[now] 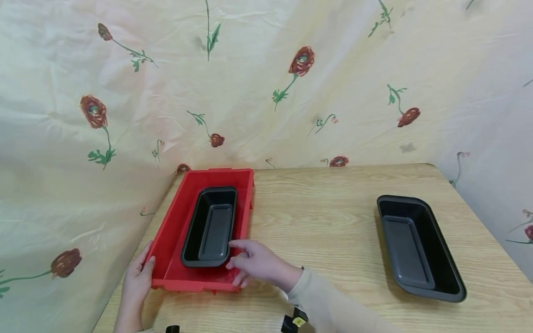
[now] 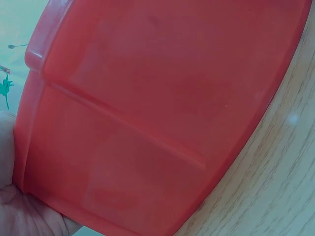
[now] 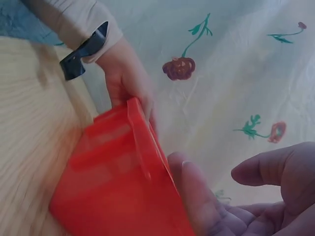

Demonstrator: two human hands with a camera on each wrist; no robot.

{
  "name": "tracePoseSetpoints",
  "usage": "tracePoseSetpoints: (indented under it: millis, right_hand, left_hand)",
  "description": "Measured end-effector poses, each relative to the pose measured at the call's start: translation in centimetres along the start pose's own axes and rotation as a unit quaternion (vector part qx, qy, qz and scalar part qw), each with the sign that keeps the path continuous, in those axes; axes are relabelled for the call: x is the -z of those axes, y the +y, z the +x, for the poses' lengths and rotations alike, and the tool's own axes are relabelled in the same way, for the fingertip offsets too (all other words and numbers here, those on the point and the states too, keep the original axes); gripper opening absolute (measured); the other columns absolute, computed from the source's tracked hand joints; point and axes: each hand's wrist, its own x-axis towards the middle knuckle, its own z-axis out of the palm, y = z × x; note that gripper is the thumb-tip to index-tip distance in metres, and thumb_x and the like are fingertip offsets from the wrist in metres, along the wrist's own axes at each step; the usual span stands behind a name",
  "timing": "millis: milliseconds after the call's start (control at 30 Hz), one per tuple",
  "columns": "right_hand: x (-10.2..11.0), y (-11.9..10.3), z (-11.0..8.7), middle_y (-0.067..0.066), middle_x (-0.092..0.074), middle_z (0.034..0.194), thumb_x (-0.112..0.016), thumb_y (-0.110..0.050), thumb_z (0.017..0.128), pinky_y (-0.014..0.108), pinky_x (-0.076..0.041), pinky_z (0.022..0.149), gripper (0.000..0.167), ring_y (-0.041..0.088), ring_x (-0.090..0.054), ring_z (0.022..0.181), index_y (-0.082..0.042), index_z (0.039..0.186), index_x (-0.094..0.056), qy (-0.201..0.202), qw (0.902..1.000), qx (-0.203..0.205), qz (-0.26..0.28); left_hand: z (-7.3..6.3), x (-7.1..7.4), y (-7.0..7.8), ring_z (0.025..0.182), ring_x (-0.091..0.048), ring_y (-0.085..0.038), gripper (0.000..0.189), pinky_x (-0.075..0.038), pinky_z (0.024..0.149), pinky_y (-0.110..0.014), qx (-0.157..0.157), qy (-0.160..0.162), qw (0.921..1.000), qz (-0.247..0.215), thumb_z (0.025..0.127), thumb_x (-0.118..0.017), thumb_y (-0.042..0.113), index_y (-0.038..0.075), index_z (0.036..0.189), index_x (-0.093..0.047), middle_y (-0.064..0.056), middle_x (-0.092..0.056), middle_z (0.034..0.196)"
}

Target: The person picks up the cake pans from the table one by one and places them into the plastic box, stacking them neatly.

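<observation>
Red tray (image 1: pixel 172 252) contains one of two pans (image 1: pixel 216 233), left hand (image 1: pixel 137 277) gripping it at eight o'clock, right hand (image 1: pixel 259 261) loosely spread at four.

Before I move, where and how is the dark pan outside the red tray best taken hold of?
I would pinch the dark pan by its long left rim, from above left with the right hand, which is on that side: the pan sits upright, mouth up, its rim raised above the table.

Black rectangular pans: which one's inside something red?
The left-hand black rectangular pan in the head view: it sits inside the red plastic tray, while the other black rectangular pan is on the light wood-grain table.
</observation>
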Motion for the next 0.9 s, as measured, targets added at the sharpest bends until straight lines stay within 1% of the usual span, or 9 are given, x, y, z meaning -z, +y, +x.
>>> tracePoseSetpoints:
  millis: [33, 133, 300, 433, 500, 567, 700, 767, 900]
  right_hand:
    - [0.3, 0.1, -0.4, 0.009, -0.075, 0.100, -0.057, -0.004, 0.102, 0.034, -0.060, 0.061, 0.052, 0.024, -0.071, 0.065, 0.004, 0.152, -0.045, -0.001, 0.9999, 0.009, -0.006]
    - [1.2, 0.4, -1.4, 0.012, -0.075, 0.106, -0.054, -0.003, 0.102, 0.036, -0.061, 0.064, 0.050, 0.026, -0.073, 0.070, 0.007, 0.150, -0.045, -0.002, 0.9994, 0.034, -0.008]
    - [2.6, 0.8, -2.7, 0.015, -0.075, 0.110, -0.050, -0.001, 0.101, 0.042, -0.061, 0.069, 0.050, 0.026, -0.073, 0.074, 0.008, 0.150, -0.045, 0.009, 0.9986, 0.051, -0.006]
    - [3.8, 1.3, -3.6, 0.016, -0.074, 0.112, -0.048, 0.001, 0.102, 0.041, -0.061, 0.069, 0.050, 0.028, -0.074, 0.076, 0.008, 0.151, -0.044, 0.023, 0.9979, 0.057, -0.021]
    - [4.4, 1.5, -4.0, 0.016, -0.074, 0.113, -0.048, 0.000, 0.103, 0.037, -0.060, 0.067, 0.050, 0.028, -0.074, 0.077, 0.007, 0.152, -0.043, 0.029, 0.9976, 0.056, -0.027]
    - [5.0, 1.7, -4.4, 0.016, -0.073, 0.114, -0.047, -0.001, 0.104, 0.036, -0.060, 0.067, 0.049, 0.028, -0.074, 0.079, 0.006, 0.153, -0.043, 0.031, 0.9974, 0.056, -0.032]
    - [6.2, 2.1, -5.3, 0.016, -0.072, 0.116, -0.048, -0.003, 0.106, 0.037, -0.060, 0.068, 0.050, 0.029, -0.073, 0.081, 0.006, 0.154, -0.040, 0.040, 0.9969, 0.056, -0.038]
    - [6.8, 2.3, -5.8, 0.018, -0.071, 0.117, -0.048, -0.004, 0.106, 0.037, -0.060, 0.068, 0.052, 0.030, -0.073, 0.082, 0.007, 0.155, -0.037, 0.046, 0.9964, 0.059, -0.040]
    - [7.8, 2.6, -6.9, 0.023, -0.070, 0.119, -0.050, -0.003, 0.106, 0.039, -0.060, 0.068, 0.056, 0.031, -0.072, 0.083, 0.009, 0.157, -0.032, 0.059, 0.9943, 0.072, -0.053]
  left_hand:
    - [0.0, 0.0, 0.0, 0.142, -0.035, -0.042, 0.054, -0.039, 0.078, -0.007, 0.001, 0.001, 1.0000, 0.000, 0.113, -0.037, 0.014, 0.012, 0.165, -0.023, -0.026, -0.024, 0.166]
    - [0.0, 0.1, -0.1, 0.143, -0.033, -0.042, 0.054, -0.037, 0.075, -0.004, 0.003, 0.003, 1.0000, -0.002, 0.113, -0.037, 0.013, 0.013, 0.165, -0.023, -0.026, -0.023, 0.166]
    - [-0.1, 0.3, 0.0, 0.142, -0.034, -0.043, 0.055, -0.038, 0.074, -0.005, 0.008, 0.004, 0.9999, -0.004, 0.112, -0.038, 0.014, 0.014, 0.165, -0.023, -0.026, -0.023, 0.166]
    - [-0.1, 0.2, 0.1, 0.141, -0.034, -0.043, 0.055, -0.039, 0.075, -0.006, 0.010, 0.006, 0.9999, -0.001, 0.112, -0.039, 0.013, 0.015, 0.165, -0.023, -0.026, -0.023, 0.166]
    - [0.0, 0.2, 0.2, 0.141, -0.035, -0.044, 0.055, -0.043, 0.079, -0.010, 0.017, 0.006, 0.9998, 0.004, 0.113, -0.039, 0.015, 0.017, 0.166, -0.022, -0.026, -0.023, 0.166]
    - [0.0, 0.2, 0.2, 0.141, -0.035, -0.045, 0.056, -0.048, 0.087, -0.020, 0.024, 0.003, 0.9997, 0.011, 0.113, -0.039, 0.016, 0.019, 0.166, -0.020, -0.026, -0.022, 0.166]
    - [-0.1, 0.1, 0.3, 0.141, -0.035, -0.047, 0.057, -0.050, 0.097, -0.037, 0.028, 0.000, 0.9995, 0.013, 0.113, -0.038, 0.016, 0.021, 0.166, -0.018, -0.026, -0.021, 0.167]
    - [0.0, 0.0, 0.3, 0.141, -0.035, -0.046, 0.057, -0.049, 0.098, -0.037, 0.027, -0.003, 0.9995, 0.013, 0.113, -0.038, 0.015, 0.020, 0.166, -0.018, -0.025, -0.021, 0.167]
    - [0.1, -0.1, 0.3, 0.141, -0.035, -0.047, 0.057, -0.047, 0.102, -0.045, 0.030, -0.006, 0.9995, 0.011, 0.113, -0.037, 0.015, 0.021, 0.166, -0.017, -0.026, -0.021, 0.167]
